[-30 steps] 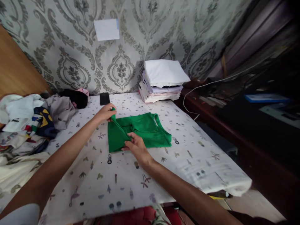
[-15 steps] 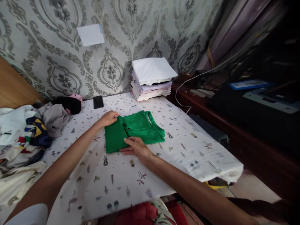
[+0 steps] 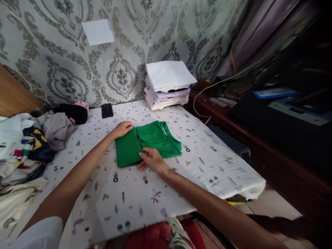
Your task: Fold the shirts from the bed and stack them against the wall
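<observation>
Left arm: plain white sleeve (image 3: 43, 233), hem rounded; forearm (image 3: 80, 178) and left hand (image 3: 121, 130) bare below. Right hand (image 3: 155, 161): bare, likewise right forearm (image 3: 204, 195).

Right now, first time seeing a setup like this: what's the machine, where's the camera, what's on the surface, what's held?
No machine here: these are a person's own two bare hands. The single camera is worn on their head, looking forward and down. Both hands are at a partly folded green garment: the left hand at its far edge, the right hand at its near edge. How firmly either grips is hard to tell. The garment lies on a white printed sheet. Beyond are a dark flat object and a neat stack of folded cloth; a loose heap of clothes lies left.
</observation>
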A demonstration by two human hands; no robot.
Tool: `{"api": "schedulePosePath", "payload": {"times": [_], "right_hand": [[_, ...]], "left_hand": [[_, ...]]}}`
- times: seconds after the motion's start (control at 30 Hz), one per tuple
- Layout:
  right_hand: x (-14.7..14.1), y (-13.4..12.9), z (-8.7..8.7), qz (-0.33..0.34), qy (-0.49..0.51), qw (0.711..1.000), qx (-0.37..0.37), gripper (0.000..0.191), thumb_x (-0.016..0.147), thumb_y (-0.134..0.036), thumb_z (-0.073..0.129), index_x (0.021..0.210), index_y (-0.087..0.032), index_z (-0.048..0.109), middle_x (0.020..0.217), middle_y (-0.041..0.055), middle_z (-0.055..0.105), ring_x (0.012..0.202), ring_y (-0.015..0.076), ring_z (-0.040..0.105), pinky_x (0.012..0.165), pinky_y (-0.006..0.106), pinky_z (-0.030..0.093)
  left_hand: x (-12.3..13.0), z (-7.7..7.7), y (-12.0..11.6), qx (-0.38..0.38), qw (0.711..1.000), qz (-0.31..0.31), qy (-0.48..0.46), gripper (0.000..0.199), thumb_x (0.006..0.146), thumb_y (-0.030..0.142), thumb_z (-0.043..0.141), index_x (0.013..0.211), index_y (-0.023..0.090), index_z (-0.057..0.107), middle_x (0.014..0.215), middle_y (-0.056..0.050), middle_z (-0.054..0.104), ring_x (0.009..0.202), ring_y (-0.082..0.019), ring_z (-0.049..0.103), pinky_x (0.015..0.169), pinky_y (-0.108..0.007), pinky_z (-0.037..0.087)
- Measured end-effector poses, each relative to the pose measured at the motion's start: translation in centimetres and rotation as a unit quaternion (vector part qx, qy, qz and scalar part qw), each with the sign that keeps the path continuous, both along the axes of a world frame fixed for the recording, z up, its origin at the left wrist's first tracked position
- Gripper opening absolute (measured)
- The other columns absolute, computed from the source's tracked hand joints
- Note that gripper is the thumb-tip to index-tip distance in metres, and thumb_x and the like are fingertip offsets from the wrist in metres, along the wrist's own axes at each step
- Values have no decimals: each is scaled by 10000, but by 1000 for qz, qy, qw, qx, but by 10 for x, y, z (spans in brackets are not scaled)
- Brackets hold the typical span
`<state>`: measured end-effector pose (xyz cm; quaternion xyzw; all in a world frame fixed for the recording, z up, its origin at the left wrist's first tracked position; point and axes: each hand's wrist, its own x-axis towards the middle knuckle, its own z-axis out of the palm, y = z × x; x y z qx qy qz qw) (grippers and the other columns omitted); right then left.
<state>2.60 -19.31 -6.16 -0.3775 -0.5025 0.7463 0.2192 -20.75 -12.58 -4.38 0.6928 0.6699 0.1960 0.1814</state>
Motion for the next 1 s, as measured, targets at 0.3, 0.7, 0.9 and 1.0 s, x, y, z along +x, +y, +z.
{"api": "schedulePosePath", "payload": {"times": [0.3, 0.7, 0.9, 1.0], "right_hand": [[17, 5, 5, 27, -82, 989, 121, 212, 865, -287, 622, 1042, -177, 584, 607, -55, 607, 443, 142, 653, 418, 215, 507], [21, -10, 12, 54, -138, 752, 643, 272, 938, -203, 476, 1090, -159, 698, 1151, 138, 685, 1094, 253, 622, 962, 411, 529], [-7, 16, 17, 130, -176, 713, 666, 403, 969, -135, 371, 1276, -99, 630, 1421, 187, 576, 1392, 269, 470, 1148, 488, 397], [-36, 27, 19, 152, -218, 699, 664, 438, 988, -152, 365, 1364, -37, 557, 1500, 224, 494, 1466, 282, 376, 1195, 473, 330]], "left_hand": [[22, 6, -51, 139, 980, 48, 137, 369, 1007, 354, 363, 1256, 184, 575, 1276, -145, 629, 1227, -298, 545, 1047, -454, 418], [54, -11, -88, 70, 995, 46, 46, 461, 1032, 405, 317, 1407, 178, 461, 1524, -151, 480, 1444, -273, 397, 1180, -488, 299], [59, 11, -166, 115, 990, 26, 73, 186, 944, 334, 468, 1027, 225, 594, 1057, -92, 638, 1003, -262, 599, 896, -408, 485], [73, 1, -191, 110, 981, 32, 154, 221, 859, 285, 555, 1066, 215, 582, 1118, -112, 618, 1060, -306, 561, 907, -454, 466]]}}
